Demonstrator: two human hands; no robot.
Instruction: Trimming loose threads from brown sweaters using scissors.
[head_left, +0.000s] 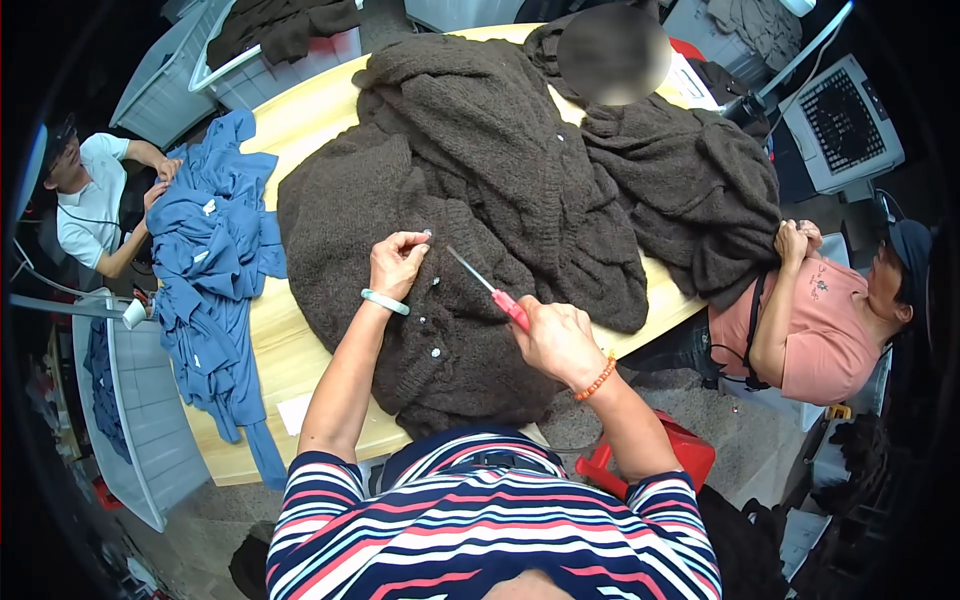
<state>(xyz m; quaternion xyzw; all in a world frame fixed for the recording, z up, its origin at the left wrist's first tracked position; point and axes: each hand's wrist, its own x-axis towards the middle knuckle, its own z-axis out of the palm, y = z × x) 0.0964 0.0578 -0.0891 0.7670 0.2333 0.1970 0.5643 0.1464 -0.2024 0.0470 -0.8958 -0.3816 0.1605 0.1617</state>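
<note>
A dark brown knit cardigan lies bunched on the table in front of me. Thumb and fingers of my left hand are pinched together at a small pale button on its edge. More buttons, such as a whitish one, run down the knit below. In my right hand is a pink-handled tool with a slim, pointed metal blade; whether it is a pair of scissors I cannot tell. Its tip points up and left, apart from the left fingers and just over the knit.
Blue garments cover the table's left end, where a person in white handles them. At right, a person in pink grips another brown knit. Someone else is across the table. White bins and a red container stand around it.
</note>
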